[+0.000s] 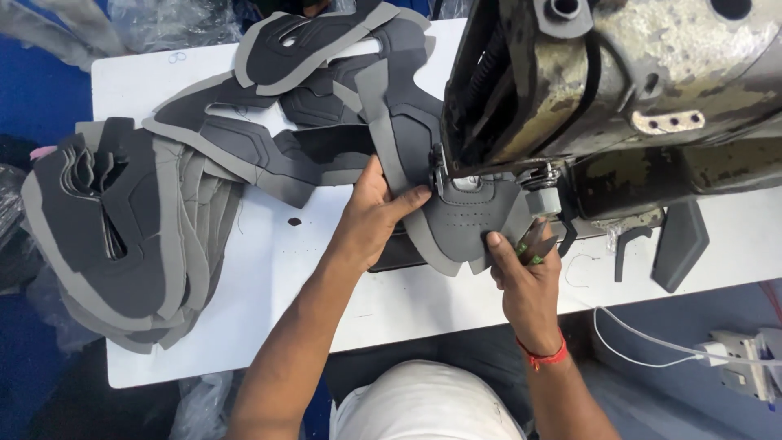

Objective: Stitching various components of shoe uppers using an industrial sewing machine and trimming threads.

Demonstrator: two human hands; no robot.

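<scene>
The sewing step was in hand: left hand [371, 216] pressed flat, ungripping, on the grey shoe piece [468, 220] under the sewing machine [603, 90]; right hand [525, 273], at five o'clock, pinched its edge, also holding small snips [533, 242]. Next, I judged, steady feeding.

I see bare white table [269, 301] at lower centre, open for passing. The sewing machine head [619, 90] blocks the upper right; stacked grey shoe pieces [122, 236] crowd the left and top.
</scene>
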